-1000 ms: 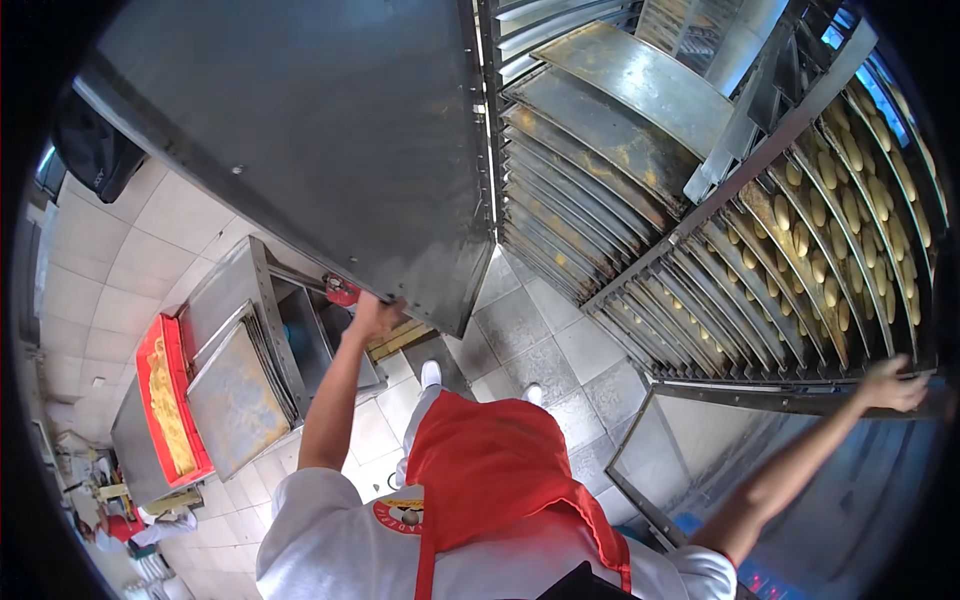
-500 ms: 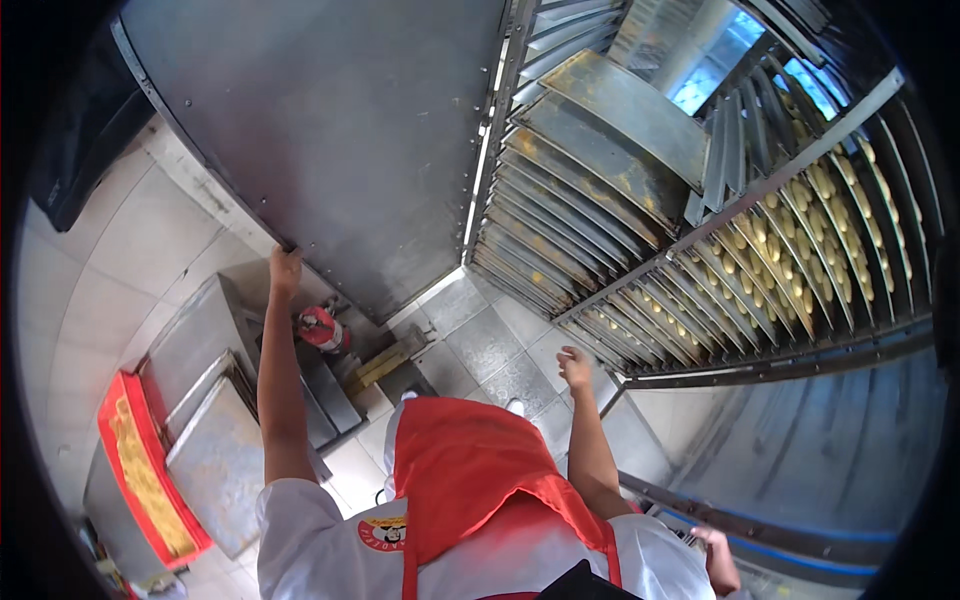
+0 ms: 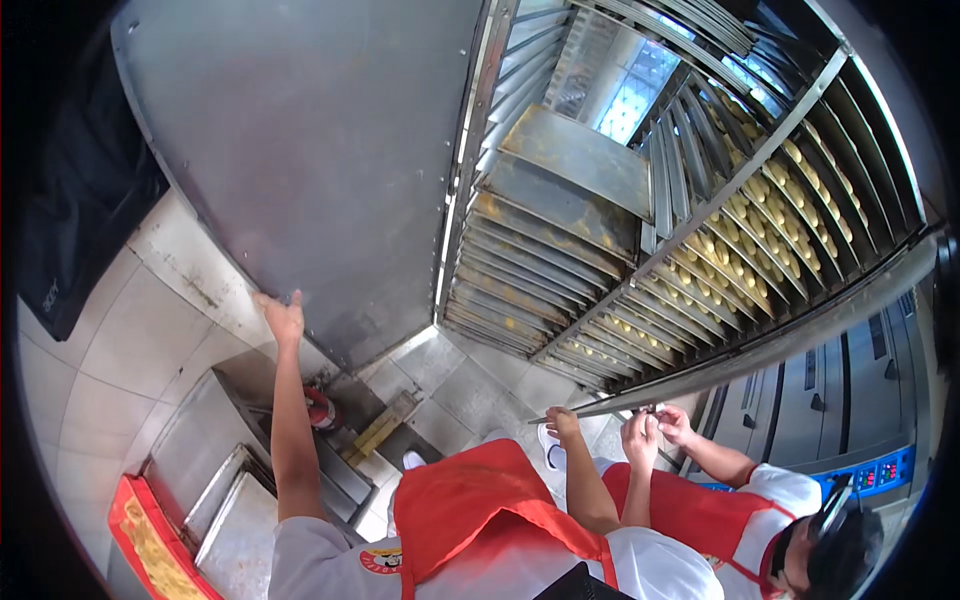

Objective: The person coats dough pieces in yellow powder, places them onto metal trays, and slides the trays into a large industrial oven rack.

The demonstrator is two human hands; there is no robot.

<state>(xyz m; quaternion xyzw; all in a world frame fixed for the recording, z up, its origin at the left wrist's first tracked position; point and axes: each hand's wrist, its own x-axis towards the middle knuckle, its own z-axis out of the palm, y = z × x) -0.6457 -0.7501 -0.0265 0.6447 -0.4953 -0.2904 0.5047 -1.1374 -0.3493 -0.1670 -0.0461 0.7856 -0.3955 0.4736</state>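
Observation:
My left hand [image 3: 285,316] reaches forward to the edge of a large grey metal door [image 3: 320,170], its fingers spread against the panel. To the right, my right hand [image 3: 562,421] has its fingers closed at the end of a second metal door [image 3: 740,362], which is seen almost edge-on. Between the doors stands a cabinet holding racks of trays. On the right, several trays bear rows of pale dough pieces [image 3: 740,245]. The left rack holds bare, stained metal trays [image 3: 570,150].
At the right, a co-worker in a red apron [image 3: 690,500] has both hands near the second door. Ovens with a blue control panel [image 3: 870,475] stand behind. At lower left are a red tray [image 3: 150,545], a metal table [image 3: 190,440] and a fire extinguisher [image 3: 320,408].
The right door has swung inward toward the racks, and my right hand has come to its edge. My left hand's fingers have spread. The co-worker has come into view at the right.

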